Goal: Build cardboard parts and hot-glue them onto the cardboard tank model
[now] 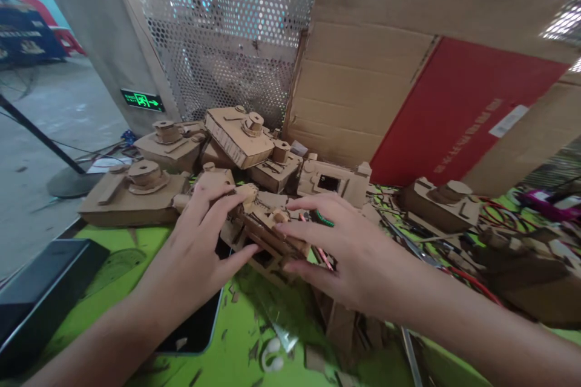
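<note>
A small cardboard tank model (261, 231) sits tilted at the middle of the green mat (238, 338). My left hand (200, 248) grips its left side, with fingers over the top. On its right side, my right hand (338, 254) presses spread fingers against it. A ring with a green stone shows on one finger of the right hand.
Several finished cardboard tanks (227, 133) are piled behind, with another (129, 193) at left and one (442, 202) at right. A phone (197, 329) lies under my left wrist, and a black box (39, 293) at far left. Wires and cardboard scraps (499, 236) clutter the right. Cardboard sheets (363, 84) lean at back.
</note>
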Motion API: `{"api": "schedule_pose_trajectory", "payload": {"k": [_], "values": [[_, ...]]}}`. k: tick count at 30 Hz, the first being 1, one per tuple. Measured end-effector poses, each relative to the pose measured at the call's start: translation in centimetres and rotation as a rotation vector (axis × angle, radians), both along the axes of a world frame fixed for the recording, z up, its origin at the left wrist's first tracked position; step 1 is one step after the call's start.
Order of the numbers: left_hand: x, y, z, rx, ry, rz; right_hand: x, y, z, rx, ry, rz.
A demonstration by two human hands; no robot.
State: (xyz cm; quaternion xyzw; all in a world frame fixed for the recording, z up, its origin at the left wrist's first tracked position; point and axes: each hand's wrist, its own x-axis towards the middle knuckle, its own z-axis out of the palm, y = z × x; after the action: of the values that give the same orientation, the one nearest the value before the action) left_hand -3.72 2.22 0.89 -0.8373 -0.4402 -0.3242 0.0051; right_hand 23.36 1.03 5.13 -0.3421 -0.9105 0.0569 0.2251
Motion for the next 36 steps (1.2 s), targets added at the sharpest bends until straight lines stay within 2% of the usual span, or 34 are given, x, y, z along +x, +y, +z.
{"api": "schedule_pose_trajectory", "payload": {"k": [6,11,15,22,30,33,36], "values": [[0.2,-0.3,-0.3,-0.004,0.039,-0.009,0.1,-0.3,-0.8,-0.004,0.052,0.056],[0.2,-0.4,-0.7,0.019,0.019,-0.019,-0.6,0.8,-1.7,0.005,0.214,0.011],[0.2,-0.4,-0.8,0.02,-0.012,-0.013,-0.9,1.1,-2.3,0.0,0.253,0.003],[0.2,-0.6,-0.6,0.002,0.005,-0.022,-1.3,0.7,-1.8,-0.036,0.263,-0.035],[0.4,-0.7,-0.9,0.015,0.034,-0.002,-1.4,0.7,-2.3,-0.011,0.259,-0.012],[0.5,-0.8,-0.8,0.03,0.046,0.016,-1.0,0.5,-1.8,0.011,0.185,0.007],[0.7,-0.9,-0.4,0.116,0.081,-0.014,0.1,0.0,-0.8,0.054,0.15,-0.006]]}}
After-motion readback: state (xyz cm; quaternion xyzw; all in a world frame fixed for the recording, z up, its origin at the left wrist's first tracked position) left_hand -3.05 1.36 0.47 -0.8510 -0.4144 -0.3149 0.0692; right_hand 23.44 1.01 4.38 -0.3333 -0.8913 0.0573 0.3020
